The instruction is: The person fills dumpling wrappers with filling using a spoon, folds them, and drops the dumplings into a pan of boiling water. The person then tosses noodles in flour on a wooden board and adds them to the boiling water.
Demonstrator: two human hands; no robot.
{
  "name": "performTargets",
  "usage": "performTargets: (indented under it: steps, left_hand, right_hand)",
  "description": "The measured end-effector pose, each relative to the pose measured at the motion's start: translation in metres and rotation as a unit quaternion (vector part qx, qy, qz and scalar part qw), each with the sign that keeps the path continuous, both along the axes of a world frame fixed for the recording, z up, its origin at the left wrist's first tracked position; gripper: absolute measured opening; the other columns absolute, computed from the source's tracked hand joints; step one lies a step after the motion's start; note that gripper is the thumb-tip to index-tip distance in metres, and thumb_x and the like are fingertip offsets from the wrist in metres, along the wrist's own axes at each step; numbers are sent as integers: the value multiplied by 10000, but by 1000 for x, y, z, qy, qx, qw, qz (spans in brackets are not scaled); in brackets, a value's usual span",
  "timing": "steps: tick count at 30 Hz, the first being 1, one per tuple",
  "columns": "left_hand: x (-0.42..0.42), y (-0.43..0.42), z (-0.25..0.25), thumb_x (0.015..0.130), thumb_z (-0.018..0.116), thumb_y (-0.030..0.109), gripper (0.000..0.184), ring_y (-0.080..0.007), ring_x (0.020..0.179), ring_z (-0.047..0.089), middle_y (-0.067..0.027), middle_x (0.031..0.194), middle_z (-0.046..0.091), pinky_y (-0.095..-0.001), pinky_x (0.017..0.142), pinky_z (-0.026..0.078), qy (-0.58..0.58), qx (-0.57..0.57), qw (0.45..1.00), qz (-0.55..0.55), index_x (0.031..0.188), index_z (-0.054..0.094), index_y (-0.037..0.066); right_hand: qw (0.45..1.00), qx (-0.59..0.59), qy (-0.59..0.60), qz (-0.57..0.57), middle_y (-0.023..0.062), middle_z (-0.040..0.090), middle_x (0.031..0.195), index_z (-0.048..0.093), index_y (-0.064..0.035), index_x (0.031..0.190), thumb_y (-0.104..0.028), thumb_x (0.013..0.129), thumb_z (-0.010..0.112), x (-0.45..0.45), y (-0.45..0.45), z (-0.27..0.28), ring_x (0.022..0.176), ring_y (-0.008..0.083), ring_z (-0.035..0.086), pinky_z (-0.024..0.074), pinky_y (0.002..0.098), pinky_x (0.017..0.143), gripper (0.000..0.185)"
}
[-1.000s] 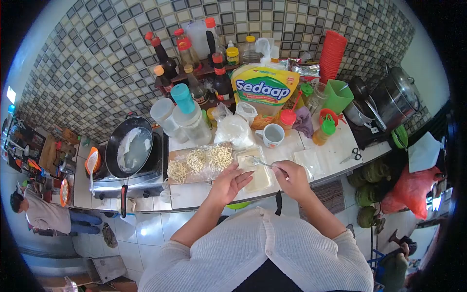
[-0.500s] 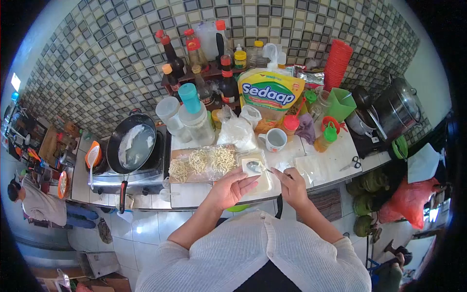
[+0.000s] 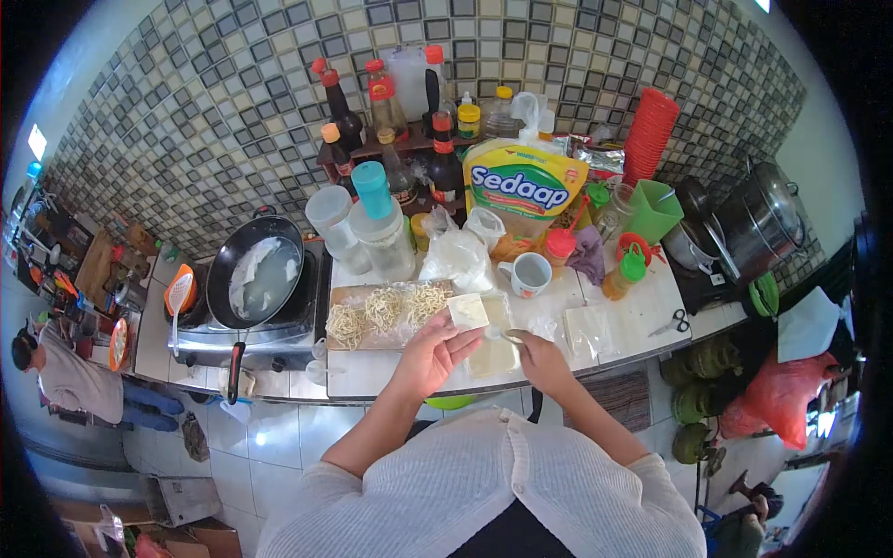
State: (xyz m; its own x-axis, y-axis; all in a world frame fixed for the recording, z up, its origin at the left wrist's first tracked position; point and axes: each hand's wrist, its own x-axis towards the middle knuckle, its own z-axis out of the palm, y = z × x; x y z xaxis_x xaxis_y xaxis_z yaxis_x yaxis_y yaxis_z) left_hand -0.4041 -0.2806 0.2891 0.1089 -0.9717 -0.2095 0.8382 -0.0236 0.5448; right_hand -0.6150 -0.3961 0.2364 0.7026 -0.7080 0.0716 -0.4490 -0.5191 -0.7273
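Note:
A square pale dough wrapper (image 3: 468,312) rests on the fingers of my left hand (image 3: 433,358), which holds it in front of the counter edge. My right hand (image 3: 545,365) has its fingers closed round a metal spoon (image 3: 512,334), whose tip points left toward the wrapper. Under and between the hands lies a pale flat sheet or stack of wrappers (image 3: 493,361); I cannot tell which. Behind my left hand, clumps of pale noodles (image 3: 382,311) lie on a board (image 3: 349,296). A white mug (image 3: 530,275) stands just beyond the wrapper.
On the left, a frying pan (image 3: 219,291) with whitish liquid sits on the stove (image 3: 256,349). Jars, sauce bottles, a bag of white powder (image 3: 458,260) and a yellow Sedaap pouch (image 3: 526,186) line the back. Scissors (image 3: 670,324) lie at right. Another person (image 3: 84,377) stands far left.
The spoon has drawn back from over the wrapper, and its bowl now sits to the wrapper's right. My left hand has raised the wrapper slightly leftward. The view has shifted a little.

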Motion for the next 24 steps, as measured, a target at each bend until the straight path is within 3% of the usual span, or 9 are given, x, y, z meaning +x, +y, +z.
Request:
performTargets:
  steps: [4, 7, 8, 9, 12, 16, 18, 22, 24]
  left_hand:
    - [-5, 3, 7, 953, 471, 62, 427, -266, 1180, 589, -155, 1283, 577, -411, 1031, 463, -40, 28, 999, -7, 1374, 409, 31]
    - [-9, 4, 6, 957, 481, 73, 412, -274, 1151, 608, -153, 1260, 592, -407, 1007, 484, -64, 48, 997, -5, 1362, 425, 27]
    - [-10, 3, 6, 957, 498, 76, 417, -266, 1147, 609, -137, 1272, 584, -396, 1003, 487, -65, 49, 997, -20, 1363, 422, 22]
    - [-11, 3, 5, 956, 514, 79, 424, -259, 1143, 610, -122, 1283, 575, -386, 1000, 490, -67, 49, 996, -36, 1365, 420, 17]
    - [-18, 0, -5, 952, 513, 57, 373, -249, 1084, 639, -132, 1226, 607, -383, 971, 515, -83, 60, 995, 5, 1320, 475, 9]
    - [-20, -3, -13, 951, 514, 43, 360, -232, 1068, 643, -121, 1209, 613, -378, 963, 521, -74, 53, 995, 31, 1308, 481, 6]
    - [-21, -3, -12, 955, 504, 41, 357, -225, 1074, 638, -105, 1186, 619, -374, 966, 519, -84, 60, 994, 36, 1310, 480, 7]
    - [-20, -6, -14, 974, 481, 60, 376, -225, 1109, 620, -103, 1244, 588, -353, 977, 510, -94, 57, 994, 19, 1348, 452, 27]
    - [-20, -5, -7, 975, 479, 60, 403, -217, 1140, 600, -95, 1264, 574, -347, 991, 499, -99, 47, 994, 15, 1375, 432, 35]
  right_hand:
    - [991, -131, 13, 25, 184, 627, 976, 638, -47, 1102, -78, 845, 547, 6, -5, 8, 858, 388, 626, 509, 414, 764, 274]
    - [972, -234, 8, 24, 129, 633, 989, 658, -48, 1104, -113, 888, 559, 9, -16, 24, 827, 314, 651, 510, 362, 778, 246]
    - [997, -27, -66, 30, 104, 643, 980, 664, -54, 1117, -138, 911, 563, 13, -18, 30, 831, 260, 649, 505, 337, 784, 244]
    - [973, 181, -138, 33, 79, 652, 971, 671, -60, 1130, -164, 935, 568, 17, -18, 36, 835, 205, 648, 499, 311, 790, 244]
    - [922, 317, -216, 52, 71, 672, 968, 662, -60, 1164, -165, 945, 586, 25, -16, 50, 864, 137, 633, 495, 281, 791, 255]
    - [913, 313, -261, 14, 91, 692, 979, 680, -52, 1124, -134, 911, 625, 37, -7, 41, 902, 140, 647, 494, 280, 795, 234]
    - [973, 135, -188, -22, 87, 694, 982, 702, -61, 1075, -101, 854, 674, 38, 2, 54, 886, 172, 667, 501, 299, 777, 227]
    - [978, -24, -205, -16, 70, 690, 953, 724, -108, 1015, -89, 791, 704, 40, 6, 57, 875, 198, 665, 474, 340, 775, 225]
    - [955, -258, -149, -8, 41, 668, 948, 730, -149, 968, -79, 732, 717, 38, 8, 61, 860, 183, 643, 423, 361, 779, 247]
